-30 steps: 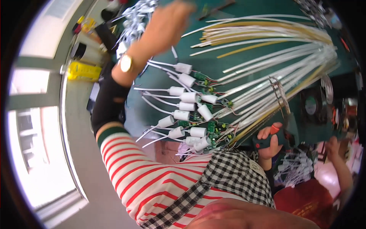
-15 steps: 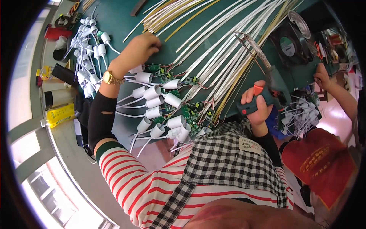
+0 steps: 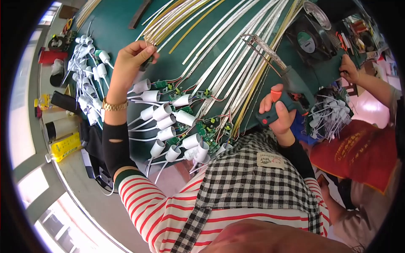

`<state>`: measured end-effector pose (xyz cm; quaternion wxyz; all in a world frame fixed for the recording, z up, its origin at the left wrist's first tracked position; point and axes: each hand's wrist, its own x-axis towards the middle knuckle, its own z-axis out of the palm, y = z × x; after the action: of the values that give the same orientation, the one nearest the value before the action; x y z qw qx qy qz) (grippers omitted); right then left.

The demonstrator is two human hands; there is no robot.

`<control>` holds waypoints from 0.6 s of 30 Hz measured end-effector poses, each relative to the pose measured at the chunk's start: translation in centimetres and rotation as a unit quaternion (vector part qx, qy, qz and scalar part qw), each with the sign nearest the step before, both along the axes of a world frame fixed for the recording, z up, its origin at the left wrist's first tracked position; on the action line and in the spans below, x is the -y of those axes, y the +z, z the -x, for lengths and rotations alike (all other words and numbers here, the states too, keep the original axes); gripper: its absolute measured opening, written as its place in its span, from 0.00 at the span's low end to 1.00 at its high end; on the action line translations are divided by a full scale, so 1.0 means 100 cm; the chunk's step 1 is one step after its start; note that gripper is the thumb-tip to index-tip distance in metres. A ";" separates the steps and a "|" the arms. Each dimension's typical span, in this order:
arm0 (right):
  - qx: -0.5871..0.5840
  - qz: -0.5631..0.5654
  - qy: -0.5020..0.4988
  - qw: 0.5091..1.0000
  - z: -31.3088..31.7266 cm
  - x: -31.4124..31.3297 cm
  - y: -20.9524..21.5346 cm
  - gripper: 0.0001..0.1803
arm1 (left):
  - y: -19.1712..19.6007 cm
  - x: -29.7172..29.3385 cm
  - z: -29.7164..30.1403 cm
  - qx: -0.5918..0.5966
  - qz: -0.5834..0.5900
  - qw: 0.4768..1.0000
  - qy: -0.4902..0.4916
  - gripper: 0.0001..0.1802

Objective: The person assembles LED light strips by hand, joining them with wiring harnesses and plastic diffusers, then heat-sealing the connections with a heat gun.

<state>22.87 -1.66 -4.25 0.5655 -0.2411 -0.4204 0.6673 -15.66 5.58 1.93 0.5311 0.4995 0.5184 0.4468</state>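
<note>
My left hand (image 3: pixel 131 63) is closed around a small dark part at the end of a bundle of white and yellow strips (image 3: pixel 219 46) on the green table (image 3: pixel 126 25). A gold bracelet sits on its wrist. My right hand (image 3: pixel 276 114) grips the teal pistol handle of a soldering gun (image 3: pixel 287 82) with a red trigger, its metal tip pointing up left over the strips. Between the hands lie several white cylindrical caps (image 3: pixel 168 122) wired to small green circuit boards (image 3: pixel 209 128).
More white caps with leads (image 3: pixel 86 76) are heaped at the table's left. A black fan (image 3: pixel 310 40) stands at the upper right. A yellow bottle (image 3: pixel 63 147) lies at the left edge. Another person in red (image 3: pixel 358 147) works at the right, a hand (image 3: pixel 348 69) on the table.
The view has swung. My left hand has drawn back from the far cap pile to the strip ends. My right hand has risen with the soldering gun.
</note>
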 end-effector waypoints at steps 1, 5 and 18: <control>0.002 0.003 -0.005 1.000 0.000 0.000 0.001 0.21 | 0.005 0.004 -0.003 0.002 0.003 1.000 -0.005 0.07; 0.001 0.016 0.006 1.000 0.002 -0.001 0.003 0.21 | 0.026 0.023 -0.039 -0.328 -0.045 0.943 0.010 0.07; 0.041 0.024 0.032 0.998 -0.005 -0.001 -0.001 0.26 | -0.023 0.025 -0.069 -0.505 -0.191 0.841 -0.024 0.02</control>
<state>23.36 -1.51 -4.32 0.5203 -0.2685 -0.4348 0.6842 -8.78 3.10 -0.34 0.1003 0.7599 0.6068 0.2104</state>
